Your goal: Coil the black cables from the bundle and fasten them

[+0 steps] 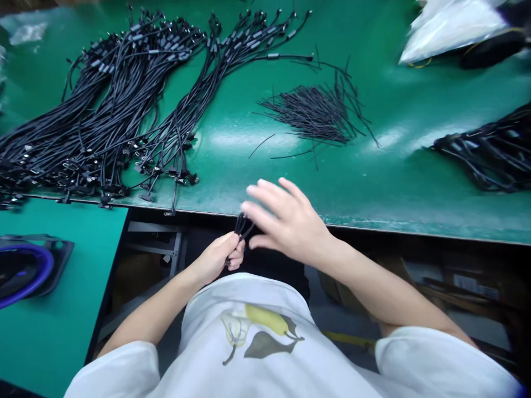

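Note:
My left hand is closed on a coiled black cable, in front of the table's near edge. The cable's loops stick up past the fingers, and a small metal connector shows below them. Just right of it, my right hand has its fingers spread, slightly blurred, close to the loops; nothing is seen in its grasp. Beyond my hands, a pile of thin black ties lies on the green table. To the left, many black cables with connectors are spread in bundles.
More coiled black cables lie at the right. White plastic bags and a dark object are at the back right. A lower green surface at the left bears a round thing with a purple rim.

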Available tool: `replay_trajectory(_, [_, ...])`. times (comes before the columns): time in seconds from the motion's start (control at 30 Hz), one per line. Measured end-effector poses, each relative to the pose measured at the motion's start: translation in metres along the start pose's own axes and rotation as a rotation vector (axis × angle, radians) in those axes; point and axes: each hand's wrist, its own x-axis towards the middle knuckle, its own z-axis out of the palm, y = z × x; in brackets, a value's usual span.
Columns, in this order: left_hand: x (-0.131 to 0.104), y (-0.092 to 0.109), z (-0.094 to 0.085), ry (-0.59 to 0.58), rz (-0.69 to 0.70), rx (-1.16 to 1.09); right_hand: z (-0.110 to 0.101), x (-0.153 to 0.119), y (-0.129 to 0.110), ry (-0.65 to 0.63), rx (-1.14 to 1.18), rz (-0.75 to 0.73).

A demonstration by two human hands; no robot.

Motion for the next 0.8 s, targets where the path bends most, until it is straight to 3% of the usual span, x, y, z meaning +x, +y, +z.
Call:
replay_trajectory(0.1, [-0.003,0.014,-0.004,-0.116,-0.048,0.425,0.007,-0.014,-0.007,-0.236,-0.388,-0.189])
replay_trajectory(0.23, [-0.014,0.03,-0.001,-0.232,-0.125,0.713,0.017,-0.025,-0.006,-0.446,-0.435,-0.245])
replay_trajectory(0.33, [-0.015,0.032,0.001,-0.239,-0.145,0.7,0.008,-0.026,-0.003,-0.42,-0.428,-0.306])
replay_trajectory(0.5, [-0.001,0.026,0.007,-0.263,-0.176,0.476,-0.005,-0.022,-0.007,-0.4,-0.465,-0.34])
replay_trajectory(0.6, [0.004,0.024,0.007,-0.199,-0.142,0.566,-0.013,-0.02,-0.001,-0.445,-0.343,-0.283])
replay_trajectory(0.67, [0.004,0.024,0.002,-0.077,-0.086,0.607,-0.029,-0.013,0.018,-0.38,-0.199,-0.224])
replay_trajectory(0.7, [0.004,0.025,-0.001,0.005,-0.042,0.589,-0.04,-0.007,0.033,-0.282,-0.159,-0.16])
replay_trajectory(0.8, [0.006,0.031,-0.005,0.214,0.141,0.384,-0.077,0.021,0.095,0.177,-0.304,0.226])
